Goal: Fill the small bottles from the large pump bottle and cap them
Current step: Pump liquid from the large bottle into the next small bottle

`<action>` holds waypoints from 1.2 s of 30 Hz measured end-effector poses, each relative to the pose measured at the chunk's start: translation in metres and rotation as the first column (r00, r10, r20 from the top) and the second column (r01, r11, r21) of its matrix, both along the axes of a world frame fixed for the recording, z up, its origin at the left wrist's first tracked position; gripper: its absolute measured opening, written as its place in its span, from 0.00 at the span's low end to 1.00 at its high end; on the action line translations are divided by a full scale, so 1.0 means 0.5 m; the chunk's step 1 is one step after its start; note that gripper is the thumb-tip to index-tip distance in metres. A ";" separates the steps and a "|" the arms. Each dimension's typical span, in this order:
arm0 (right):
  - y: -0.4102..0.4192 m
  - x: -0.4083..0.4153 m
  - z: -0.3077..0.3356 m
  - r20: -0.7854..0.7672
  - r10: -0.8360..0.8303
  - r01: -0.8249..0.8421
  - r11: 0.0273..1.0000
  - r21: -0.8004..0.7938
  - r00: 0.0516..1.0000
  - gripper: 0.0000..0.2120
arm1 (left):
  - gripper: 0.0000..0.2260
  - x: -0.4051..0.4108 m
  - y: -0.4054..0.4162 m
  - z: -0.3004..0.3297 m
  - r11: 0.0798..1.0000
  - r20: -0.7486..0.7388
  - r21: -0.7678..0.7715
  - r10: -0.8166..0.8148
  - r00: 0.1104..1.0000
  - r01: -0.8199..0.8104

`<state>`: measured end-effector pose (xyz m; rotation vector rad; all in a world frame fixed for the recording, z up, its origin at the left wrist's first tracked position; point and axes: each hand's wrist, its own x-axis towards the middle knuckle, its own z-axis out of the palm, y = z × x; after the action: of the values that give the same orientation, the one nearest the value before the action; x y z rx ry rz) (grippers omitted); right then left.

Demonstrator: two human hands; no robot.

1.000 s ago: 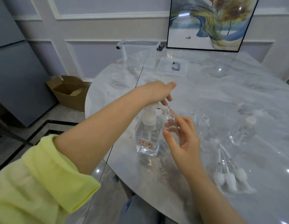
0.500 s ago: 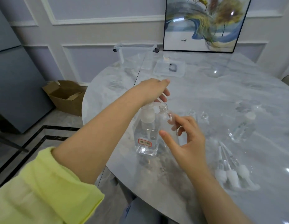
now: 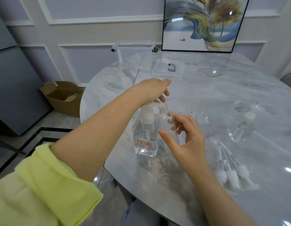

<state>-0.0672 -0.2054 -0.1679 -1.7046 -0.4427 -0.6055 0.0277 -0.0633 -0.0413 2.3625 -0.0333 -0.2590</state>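
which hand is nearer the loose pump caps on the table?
Right. The right hand holds the small bottle just up-left of the pump caps; the left hand rests on the pump bottle head, farther away.

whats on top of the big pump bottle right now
The left hand rests on the white pump head of the large pump bottle, pressing it. The hand covers the top of the pump and most of its nozzle.

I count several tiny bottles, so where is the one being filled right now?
In the head view, the small bottle is near the centre, held by the right hand under the pump bottle's spout.
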 end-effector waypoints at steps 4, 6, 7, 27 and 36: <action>0.002 -0.001 -0.001 0.001 0.007 -0.007 1.000 0.004 1.000 0.22 | 0.25 -0.004 0.000 0.002 0.998 -0.044 0.058 -0.023 0.999 0.026; 0.001 -0.002 0.000 -0.004 0.022 -0.022 1.000 0.022 1.000 0.23 | 0.25 -0.004 -0.002 0.008 0.997 -0.007 0.075 -0.020 1.000 0.020; 0.000 -0.003 0.000 -0.007 0.026 -0.026 0.999 0.021 1.000 0.23 | 0.25 -0.003 -0.002 0.007 0.998 -0.003 0.064 -0.017 1.000 0.017; -0.003 -0.010 0.015 -0.023 0.030 -0.029 0.999 0.012 0.999 0.23 | 0.25 -0.013 -0.005 0.016 0.993 -0.079 0.100 -0.047 0.996 0.055; -0.003 -0.011 0.015 -0.026 0.040 -0.039 0.999 0.022 0.999 0.23 | 0.25 -0.016 -0.006 0.021 0.995 -0.059 0.088 -0.044 0.997 0.049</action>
<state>-0.0726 -0.2067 -0.1601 -1.6772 -0.4489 -0.5570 0.0199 -0.0664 -0.0308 2.4445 -0.0501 -0.3564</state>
